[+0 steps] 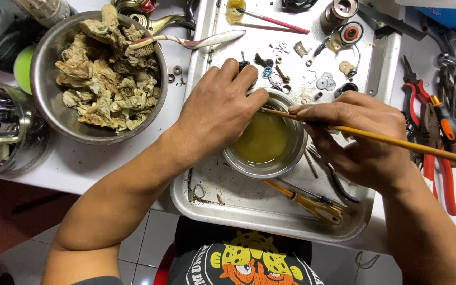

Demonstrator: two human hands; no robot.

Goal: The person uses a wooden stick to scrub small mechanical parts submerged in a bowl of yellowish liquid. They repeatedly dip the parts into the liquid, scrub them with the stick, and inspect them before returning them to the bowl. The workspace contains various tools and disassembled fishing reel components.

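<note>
Head view, looking down on a white counter with a metal tray near the body. Left hand draped over the far-left rim of a small metal bowl of yellowish liquid, fingers curled down at the rim, apparently pinching some small part there; too hidden under the fingertips to name. Right hand clenched lightly around a thin wooden brush handle, pencil-style. Long axis of the handle running from lower right, past the pliers, up and left across the bowl's far rim, tip ending just beside the left fingertips, right over the liquid. Both hands meeting at the bowl's far edge, left one nearer the bowl's middle, right one coming in from the right side. Small washers, springs and gears scattered on the far part of the tray, well beyond the bowl. Yellow-handled screwdriver lying near, on the tray, below the bowl. Large steel bowl of crumpled stained rags far left, a toothbrush resting across its rim. Red-handled pliers at right, partly covered by the right wrist. Brush bristles not made out.
</note>
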